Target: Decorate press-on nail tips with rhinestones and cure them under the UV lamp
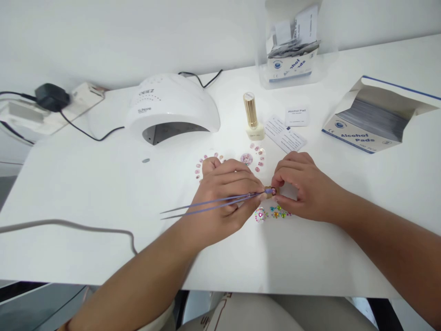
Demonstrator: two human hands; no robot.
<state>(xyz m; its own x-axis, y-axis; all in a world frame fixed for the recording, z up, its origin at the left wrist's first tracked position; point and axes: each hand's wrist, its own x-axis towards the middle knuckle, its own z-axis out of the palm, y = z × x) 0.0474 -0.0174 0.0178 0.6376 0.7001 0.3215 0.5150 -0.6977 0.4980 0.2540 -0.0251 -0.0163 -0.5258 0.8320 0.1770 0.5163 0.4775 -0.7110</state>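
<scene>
My left hand [220, 179] is closed around purple tweezers [237, 198], whose two thin tips stick out leftward, apart from each other. Its fingertips also meet a small brownish piece with a dark red, shiny spot [274, 191]; its kind is too small to tell. From the other side, my right hand [303, 184] pinches that piece between thumb and finger. Just below lie colourful stick-on gems [277, 212] and a round gem cluster [260, 214]. Partly under my left hand is a ring of pink nail stickers [197, 171], with more stickers around a picture disc [246, 159].
Behind my hands stand a white nail lamp [172, 103] and a gold-capped polish bottle [253, 117]. Alcohol pad packets [296, 116] and an open alcohol pads box [361, 131] are at right, a clear bin [262, 76] at back. A grey cable [69, 224] crosses the left side.
</scene>
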